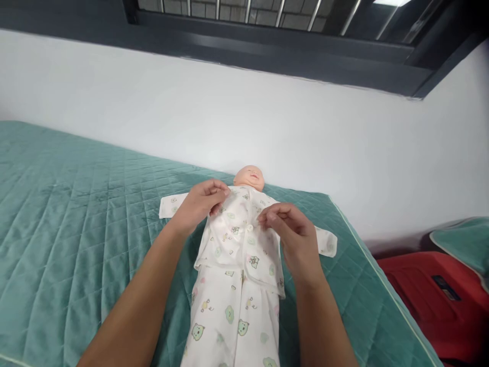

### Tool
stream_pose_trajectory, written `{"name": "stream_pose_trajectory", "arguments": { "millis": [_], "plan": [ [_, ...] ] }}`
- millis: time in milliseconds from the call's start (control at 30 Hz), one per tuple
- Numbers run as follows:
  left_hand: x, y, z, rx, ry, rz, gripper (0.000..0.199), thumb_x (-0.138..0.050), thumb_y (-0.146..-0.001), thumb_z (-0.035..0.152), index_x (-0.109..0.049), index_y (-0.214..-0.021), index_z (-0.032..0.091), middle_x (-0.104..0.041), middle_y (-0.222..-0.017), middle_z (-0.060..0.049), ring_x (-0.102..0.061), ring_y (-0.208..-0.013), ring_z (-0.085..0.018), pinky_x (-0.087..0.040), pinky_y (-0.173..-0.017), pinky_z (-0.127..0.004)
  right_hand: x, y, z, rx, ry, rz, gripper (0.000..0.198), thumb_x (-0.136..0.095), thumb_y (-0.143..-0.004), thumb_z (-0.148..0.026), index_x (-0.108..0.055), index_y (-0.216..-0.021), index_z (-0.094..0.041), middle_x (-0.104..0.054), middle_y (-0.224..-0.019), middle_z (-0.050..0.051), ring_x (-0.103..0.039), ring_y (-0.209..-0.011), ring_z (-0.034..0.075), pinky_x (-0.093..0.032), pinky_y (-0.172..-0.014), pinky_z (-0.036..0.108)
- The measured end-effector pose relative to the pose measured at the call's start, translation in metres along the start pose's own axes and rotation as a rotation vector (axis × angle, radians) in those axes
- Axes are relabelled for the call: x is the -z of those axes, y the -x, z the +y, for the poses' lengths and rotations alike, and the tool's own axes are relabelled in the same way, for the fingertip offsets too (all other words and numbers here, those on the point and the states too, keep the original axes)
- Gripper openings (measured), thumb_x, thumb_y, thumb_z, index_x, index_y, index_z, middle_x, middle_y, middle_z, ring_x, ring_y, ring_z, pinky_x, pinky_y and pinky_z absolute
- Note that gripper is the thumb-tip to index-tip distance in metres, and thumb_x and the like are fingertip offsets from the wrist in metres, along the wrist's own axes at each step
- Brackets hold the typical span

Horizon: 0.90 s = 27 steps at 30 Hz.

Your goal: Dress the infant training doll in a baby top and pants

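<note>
A baby doll (250, 176) lies on its back, dressed in a white printed shirt (229, 237) and matching trousers (225, 316). A round white button (250, 228) shows on the shirt's front. Over the upper chest, near the doll's shoulder, my left hand (206, 201) is closed, thumb and forefinger together. My right hand (292, 232) is closed too, its fingertips pinched beside the button at the shirt front. Whether either hand grips the cloth, I cannot make out. Both sleeves stretch out to the sides, partly hidden behind my hands.
Beneath the doll is a green quilted cover (95, 219), its edge running down on the right. A white wall (229, 117) rises behind, below a dark window frame (267, 48) with bars. A red plastic chair (420, 290) with green cloth stands at the right.
</note>
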<state>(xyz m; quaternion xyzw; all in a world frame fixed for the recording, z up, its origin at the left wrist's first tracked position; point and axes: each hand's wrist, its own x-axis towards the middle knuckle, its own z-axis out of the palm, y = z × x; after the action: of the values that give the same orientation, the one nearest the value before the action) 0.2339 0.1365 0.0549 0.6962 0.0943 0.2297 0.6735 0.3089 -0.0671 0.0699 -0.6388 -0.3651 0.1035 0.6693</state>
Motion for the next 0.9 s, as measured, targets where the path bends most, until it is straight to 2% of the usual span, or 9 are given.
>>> {"name": "stream_pose_trajectory", "arguments": {
  "millis": [167, 267, 367, 500, 600, 767, 900],
  "plan": [
    [0.0, -0.006, -0.008, -0.028, -0.141, 0.208, 0.011, -0.059, -0.08, 0.029, -0.062, -0.082, 0.019, -0.048, -0.055, 0.006, -0.043, -0.049, -0.008, -0.034, -0.048, -0.02, -0.026, 0.013, -0.031, 0.039, 0.481, -0.471, 0.003, -0.062, -0.09, -0.025, -0.064, -0.092, -0.024, -0.065, -0.094, 0.0, -0.058, -0.088, 0.016, -0.044, -0.077, 0.03],
    [-0.002, -0.007, -0.009, -0.02, -0.248, 0.267, 0.011, -0.057, -0.079, 0.028, -0.062, -0.081, 0.019, -0.049, -0.055, 0.006, -0.044, -0.051, -0.009, -0.035, -0.05, -0.021, -0.048, 0.023, -0.038, 0.097, 0.79, -0.631, 0.01, -0.064, -0.085, -0.017, -0.061, -0.093, -0.021, -0.061, -0.099, 0.002, -0.054, -0.094, 0.019, -0.043, -0.079, 0.032],
    [-0.003, -0.007, -0.01, -0.005, -0.27, 0.281, 0.012, -0.056, -0.079, 0.029, -0.062, -0.081, 0.019, -0.05, -0.057, 0.005, -0.046, -0.051, -0.01, -0.037, -0.051, -0.022, -0.062, 0.031, -0.035, 0.128, 0.998, -0.65, 0.006, -0.06, -0.085, -0.013, -0.057, -0.086, -0.019, -0.057, -0.097, 0.004, -0.052, -0.09, 0.019, -0.041, -0.073, 0.032],
    [0.0, -0.011, -0.017, -0.028, -0.217, 0.328, 0.01, -0.056, -0.079, 0.028, -0.061, -0.08, 0.019, -0.049, -0.054, 0.005, -0.045, -0.05, -0.01, -0.036, -0.05, -0.023, -0.07, 0.033, -0.029, 0.158, 1.092, -0.622, 0.013, -0.05, -0.09, -0.012, -0.056, -0.081, -0.019, -0.055, -0.091, 0.004, -0.051, -0.087, 0.018, -0.039, -0.072, 0.032],
    [0.004, -0.014, -0.024, -0.051, -0.159, 0.382, 0.01, -0.057, -0.079, 0.029, -0.061, -0.081, 0.019, -0.047, -0.051, 0.006, -0.044, -0.048, -0.01, -0.035, -0.049, -0.022, -0.072, 0.033, -0.029, 0.196, 1.103, -0.652, 0.02, -0.046, -0.093, -0.012, -0.056, -0.077, -0.019, -0.055, -0.085, 0.003, -0.05, -0.083, 0.017, -0.038, -0.071, 0.032],
    [0.008, -0.017, -0.028, -0.053, -0.14, 0.42, 0.013, -0.059, -0.08, 0.031, -0.061, -0.081, 0.018, -0.049, -0.051, 0.006, -0.045, -0.048, -0.009, -0.036, -0.05, -0.022, -0.07, 0.034, -0.036, 0.24, 1.022, -0.793, 0.026, -0.043, -0.096, -0.014, -0.055, -0.073, -0.018, -0.054, -0.08, 0.002, -0.048, -0.075, 0.015, -0.038, -0.071, 0.03],
    [0.01, -0.018, -0.031, -0.037, -0.154, 0.451, 0.014, -0.059, -0.08, 0.031, -0.062, -0.083, 0.018, -0.052, -0.054, 0.005, -0.048, -0.05, -0.01, -0.039, -0.052, -0.022, -0.068, 0.034, -0.036, 0.236, 1.007, -0.806, 0.024, -0.044, -0.095, -0.015, -0.058, -0.075, -0.017, -0.056, -0.082, 0.002, -0.05, -0.077, 0.015, -0.038, -0.07, 0.03]
  ]
}}
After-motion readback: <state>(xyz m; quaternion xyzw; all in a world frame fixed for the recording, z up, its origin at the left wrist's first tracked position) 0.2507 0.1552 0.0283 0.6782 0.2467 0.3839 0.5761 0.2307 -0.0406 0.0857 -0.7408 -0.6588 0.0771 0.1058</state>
